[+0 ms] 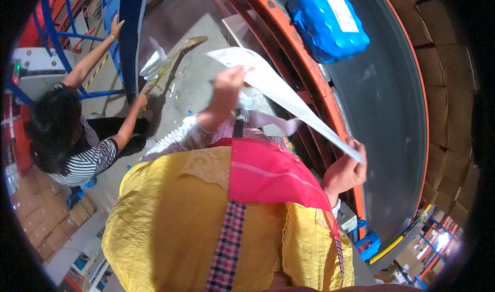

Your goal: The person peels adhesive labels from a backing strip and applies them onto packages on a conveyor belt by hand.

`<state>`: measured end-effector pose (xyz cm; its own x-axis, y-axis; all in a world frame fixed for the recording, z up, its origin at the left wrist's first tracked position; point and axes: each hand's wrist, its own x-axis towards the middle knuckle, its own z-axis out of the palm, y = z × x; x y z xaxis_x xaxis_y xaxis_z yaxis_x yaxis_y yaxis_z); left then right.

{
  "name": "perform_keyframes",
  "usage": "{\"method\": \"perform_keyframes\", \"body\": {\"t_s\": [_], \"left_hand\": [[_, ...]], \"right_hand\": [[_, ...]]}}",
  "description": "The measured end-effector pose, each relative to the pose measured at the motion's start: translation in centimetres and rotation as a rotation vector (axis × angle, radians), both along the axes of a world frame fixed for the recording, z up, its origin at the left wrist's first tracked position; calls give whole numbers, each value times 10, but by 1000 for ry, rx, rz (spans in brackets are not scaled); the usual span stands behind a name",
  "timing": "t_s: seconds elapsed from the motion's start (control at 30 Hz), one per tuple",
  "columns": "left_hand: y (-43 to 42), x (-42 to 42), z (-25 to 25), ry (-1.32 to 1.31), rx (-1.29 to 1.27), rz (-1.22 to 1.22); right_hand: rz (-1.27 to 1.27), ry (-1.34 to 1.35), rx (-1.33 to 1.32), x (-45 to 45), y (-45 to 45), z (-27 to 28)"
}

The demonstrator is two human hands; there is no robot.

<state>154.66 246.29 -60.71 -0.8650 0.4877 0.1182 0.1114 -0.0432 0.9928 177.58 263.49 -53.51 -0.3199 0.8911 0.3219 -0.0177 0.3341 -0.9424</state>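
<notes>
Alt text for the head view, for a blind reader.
A left hand and a right hand hold a long white strip between them beside a black belt bearing a blue package. Another person in a striped top is at frame left.

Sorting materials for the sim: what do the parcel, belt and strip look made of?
Parcel: glossy blue plastic film, probably; crinkled, bright highlights.
Belt: matte black, likely rubber; dull, even surface.
Strip: smooth white, paper or thin plastic; unclear which.
</notes>
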Motion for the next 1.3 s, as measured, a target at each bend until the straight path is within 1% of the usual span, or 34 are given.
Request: {"method": "perform_keyframes", "body": {"t_s": [0.03, 0.07, 0.1, 0.17, 0.2, 0.23, 0.27, 0.3, 0.33, 0.37, 0.43, 0.47, 0.5, 0.57, 0.6, 0.63, 0.67, 0.7, 0.77, 0.83, 0.9, 0.93, 0.97, 1.03, 1.1, 1.23, 1.3], "left_hand": [[-2, -4, 8, -339, 84, 93], [-11, -9, 4, -381, 134, 146], [-17, -19, 0, -428, 181, 183], [-20, -33, 11, -424, 167, 223], [-25, -39, 13, -465, 133, 169], [-18, -33, 29, -455, 173, 137], [-9, -27, 41, -407, 159, 48], [-2, -20, 50, -260, 104, -7], [7, -11, 59, -194, 97, -90], [19, -2, 63, -124, 101, -174], [29, 11, 62, -87, 77, -281], [42, 10, 45, -225, 68, -314], [37, -10, 42, -363, 57, -326], [56, 1, 26, -380, -138, -384], [63, 11, 36, -292, -330, -457], [66, 13, 15, -273, -293, -533], [79, 36, 31, -204, -252, -587], [81, 40, 39, -173, -205, -637], [90, 49, 50, -125, -121, -739], [108, 43, 28, -59, -32, -815], [113, 49, 37, -87, -87, -888], [113, 49, 42, -142, -91, -929], [118, 52, 43, -32, -52, -943], [116, 58, 54, -64, -34, -1003], [120, 65, 63, -79, -69, -969], [131, 57, 48, -228, 9, -1007], [136, 50, 43, -171, -14, -1038]], "right_hand": [[-135, 110, -47, 7, 4, -1], [-216, 146, -144, 9, 2, 15], [-223, 177, -145, 16, 12, 17], [-283, 157, -197, 39, 33, 4], [-307, 82, -192, 50, 39, -4], [-348, 12, -189, 63, 47, -9], [-358, 10, -215, 74, 50, -9], [-358, 4, -246, 77, 50, -10], [-384, -25, -226, 81, 51, -16], [-413, -53, -206, 86, 51, -19], [-426, -29, -253, 89, 49, -17], [-472, -64, -263, 91, 54, -29], [-495, -102, -267, 73, 44, -26], [-488, 125, -329, 90, 51, -31], [-507, 158, -369, 101, 54, -29], [-538, 192, -394, 116, 58, -30], [-565, 227, -418, 131, 62, -32], [-594, 232, -425, 121, 55, -29], [-655, 193, -411, 139, 64, -39], [-751, 244, -385, 141, 71, -50], [-763, 220, -384, 149, 68, -51], [-758, 298, -383, 144, 63, -44], [-776, 310, -367, 146, 59, -43], [-777, 315, -332, 148, 50, -38], [-773, 321, -357, 160, 42, -41], [-901, 314, -372, 171, 23, -42], [-938, 364, -378, 174, 18, -46]]}}
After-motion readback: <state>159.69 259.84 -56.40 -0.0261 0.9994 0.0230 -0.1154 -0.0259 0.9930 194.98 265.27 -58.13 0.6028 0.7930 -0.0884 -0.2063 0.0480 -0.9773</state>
